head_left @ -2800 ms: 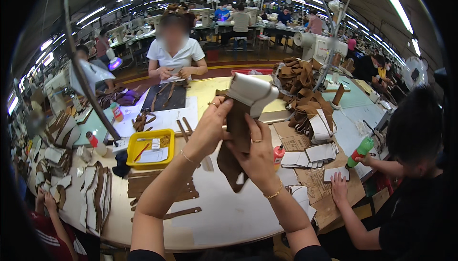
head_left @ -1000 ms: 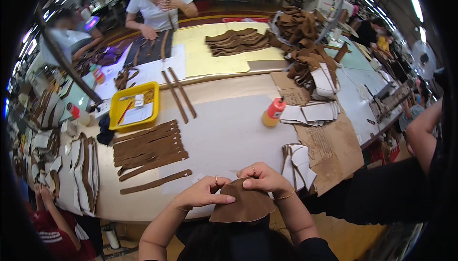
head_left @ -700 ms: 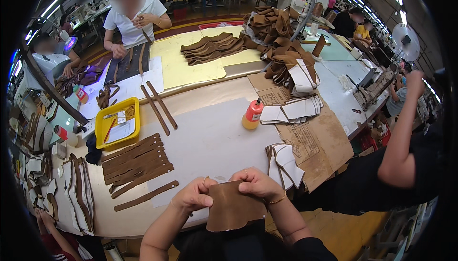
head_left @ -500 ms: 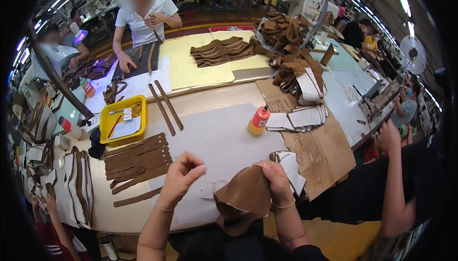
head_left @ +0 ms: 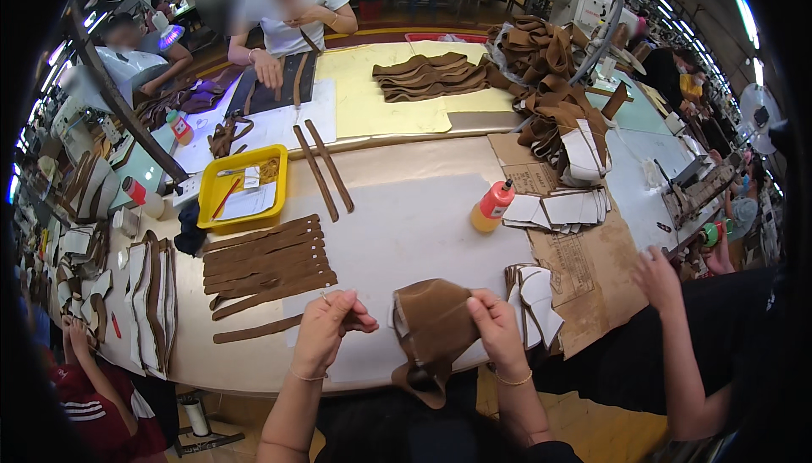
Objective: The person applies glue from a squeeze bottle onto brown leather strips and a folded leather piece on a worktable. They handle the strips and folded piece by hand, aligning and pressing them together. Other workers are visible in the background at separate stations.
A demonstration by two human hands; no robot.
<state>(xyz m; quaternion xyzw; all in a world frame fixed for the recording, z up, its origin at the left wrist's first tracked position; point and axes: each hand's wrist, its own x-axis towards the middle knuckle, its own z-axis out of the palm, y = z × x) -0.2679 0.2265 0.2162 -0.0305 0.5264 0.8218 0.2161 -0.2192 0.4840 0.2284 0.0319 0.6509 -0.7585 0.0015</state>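
Note:
My right hand [head_left: 501,338] pinches the upper right edge of a brown suede-like piece [head_left: 436,323]. The piece is curved and hangs over the table's near edge, with a loose strip at its bottom. A pale patch shows along its left side. Just left of it, apart from the piece, my left hand [head_left: 337,328] is closed with curled fingers. A small thin tip pokes out by its knuckles; what the fingers hold is too small to make out.
Brown strips [head_left: 266,264] lie in rows to the left, below a yellow tray [head_left: 281,197]. An orange-capped bottle [head_left: 492,207] stands ahead. White-backed pieces [head_left: 534,302] and cardboard [head_left: 584,285] lie right. A co-worker's hand [head_left: 657,279] is at the right; another person works across the table.
The view has shifted, so the table appears farther right. My left hand has lowered and its fingers have curled in. The brown piece has turned in my right hand, showing its pale left side.

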